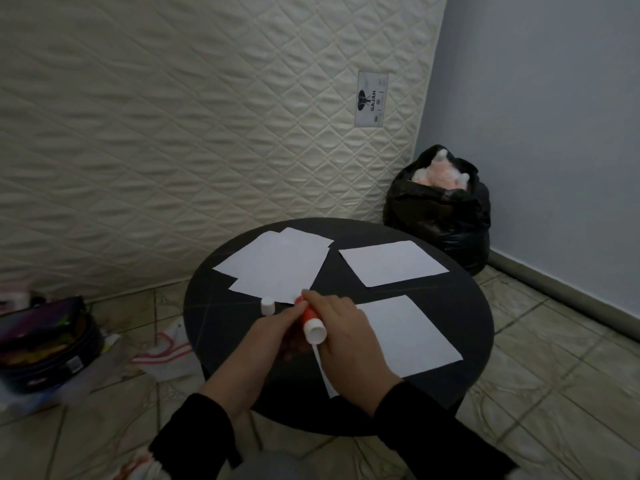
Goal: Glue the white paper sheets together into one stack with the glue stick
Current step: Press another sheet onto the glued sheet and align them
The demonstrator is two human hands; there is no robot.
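On the round black table (460, 306) lie white paper sheets: an overlapping pile (277, 263) at the back left, one sheet (393, 262) at the back right and one sheet (405, 336) at the front right. My right hand (346, 336) grips a red glue stick (311, 323) with its white base toward me and its far tip at the pile's near edge. My left hand (258, 344) touches the stick from the left with curled fingers. The white cap (267, 305) stands on the table beside the pile. A narrow strip of paper (323, 374) shows under my right hand.
A quilted mattress (173, 133) leans against the wall behind the table. A full black rubbish bag (440, 209) stands in the corner at the back right. A dark case (45, 344) and a white bag (166, 355) lie on the tiled floor at the left.
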